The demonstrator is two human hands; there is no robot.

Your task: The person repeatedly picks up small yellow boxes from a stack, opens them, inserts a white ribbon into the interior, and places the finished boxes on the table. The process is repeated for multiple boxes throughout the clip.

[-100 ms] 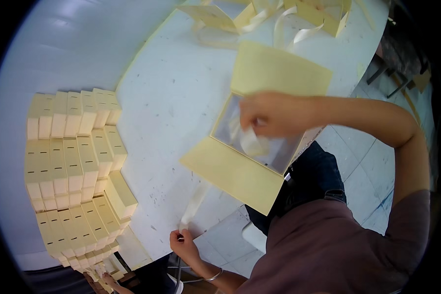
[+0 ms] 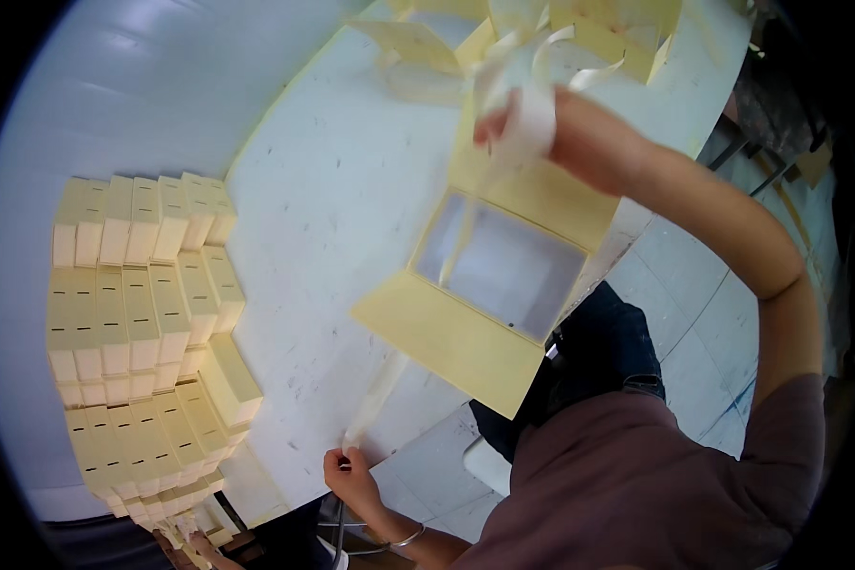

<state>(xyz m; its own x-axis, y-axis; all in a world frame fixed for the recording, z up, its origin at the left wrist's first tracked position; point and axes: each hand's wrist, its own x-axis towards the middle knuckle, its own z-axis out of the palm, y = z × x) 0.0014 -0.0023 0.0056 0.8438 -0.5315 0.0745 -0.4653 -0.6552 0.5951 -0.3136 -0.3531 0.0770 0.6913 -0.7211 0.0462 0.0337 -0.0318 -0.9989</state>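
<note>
An open cream box (image 2: 502, 261) with a pale grey inside lies on the white table in front of me, its two flaps spread to either side. My right hand (image 2: 579, 138) is raised over the far flap, blurred, its fingers closed on a loose white ribbon (image 2: 527, 119). Part of that ribbon trails down into the box. At the table's near edge my left hand (image 2: 353, 475) pinches the end of another white ribbon strip (image 2: 378, 389), which runs out from under the near flap (image 2: 446, 342).
Stacked cream boxes (image 2: 142, 323) stand in rows along the left of the table (image 2: 304, 237). More open boxes (image 2: 617, 33) with ribbons lie at the far end. Another person's hand (image 2: 201, 546) is at the lower left. A stool (image 2: 769, 161) stands at the far right.
My right hand has swung up and away from inside the box, over the far flap, drawing the ribbon with it. My left hand has barely moved.
</note>
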